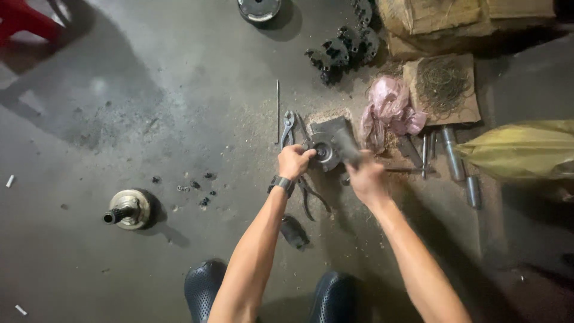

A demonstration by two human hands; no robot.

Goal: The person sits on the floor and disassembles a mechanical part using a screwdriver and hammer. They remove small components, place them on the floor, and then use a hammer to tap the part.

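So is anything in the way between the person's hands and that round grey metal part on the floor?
Nothing visible is. The left hand already rests on the round grey metal part, and the right hand grips a dark hammer-like tool whose head lies over it. The grey metal pliers lie beside it, not between.

Bare grey concrete floor (179,90), dusty, sawdust scattered near the cardboard (442,90). Red stool (24,21) far left of it, hard shadows.

Two hands: left hand (294,160), right hand (366,178); one round metal hub (326,149); one pair of pliers (288,128); one splined shaft joint (127,209); two dark shoes (203,286); one pink plastic bag (390,107); one thin rod (278,110)
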